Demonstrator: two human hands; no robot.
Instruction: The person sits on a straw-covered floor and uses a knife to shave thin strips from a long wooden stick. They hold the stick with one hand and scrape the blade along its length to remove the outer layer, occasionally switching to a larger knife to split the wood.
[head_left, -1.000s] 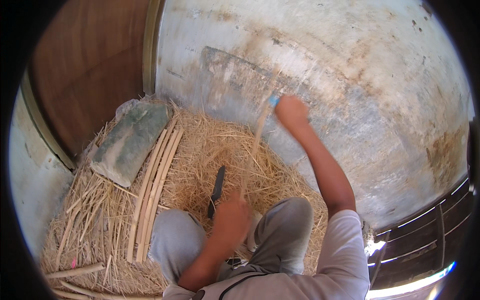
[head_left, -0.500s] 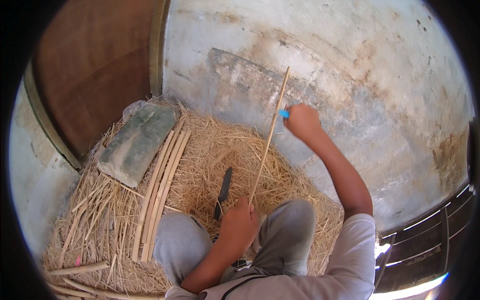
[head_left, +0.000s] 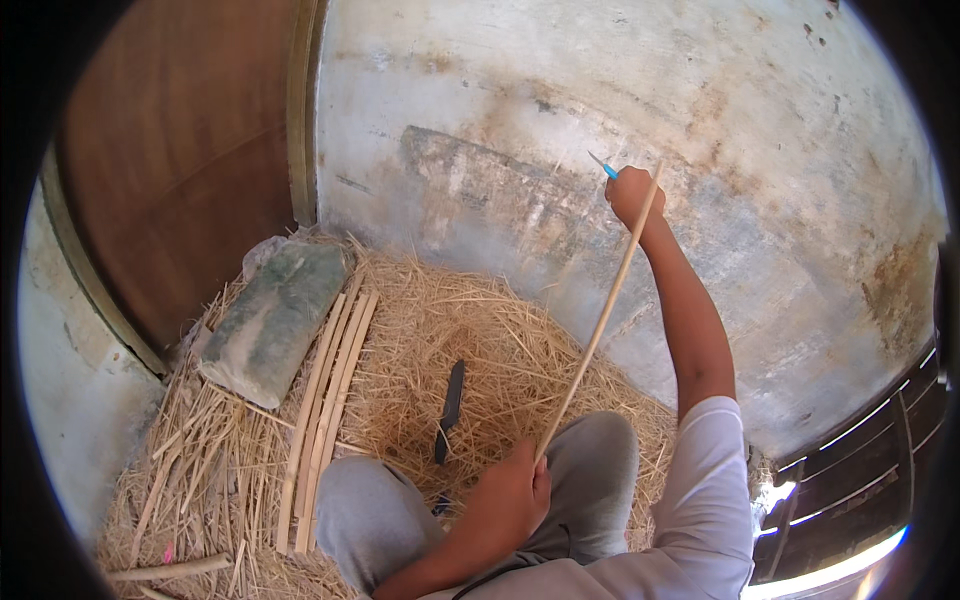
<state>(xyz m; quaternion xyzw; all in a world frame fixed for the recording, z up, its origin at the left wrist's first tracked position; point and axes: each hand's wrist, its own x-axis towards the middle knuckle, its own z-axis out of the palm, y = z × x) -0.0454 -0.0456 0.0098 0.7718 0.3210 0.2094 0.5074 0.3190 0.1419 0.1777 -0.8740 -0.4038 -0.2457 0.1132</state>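
My left hand [head_left: 508,498], low between my knees, is closed around the lower end of a long, thin bamboo strip [head_left: 598,335]. The strip slants up and to the right, and its far end passes in front of my right hand [head_left: 630,197]. That hand, with the arm stretched far forward near the wall, grips a small knife [head_left: 609,171] by its light-blue handle. Its short pointed blade sticks out toward the upper left, apart from the strip. A second knife with a dark blade [head_left: 450,412] lies on the shavings in front of my left hand.
Pale shavings [head_left: 470,310] cover the floor. To the left, several long flat strips [head_left: 335,400] lie beside a greenish wrapped block [head_left: 278,320]. A stained wall [head_left: 800,250] rises ahead and to the right; a brown door panel [head_left: 185,150] stands at far left.
My right hand has moved up and slightly right, and the small knife's blade now shows, off the strip. The strip's far end has swung right. My left hand has shifted slightly right and down.
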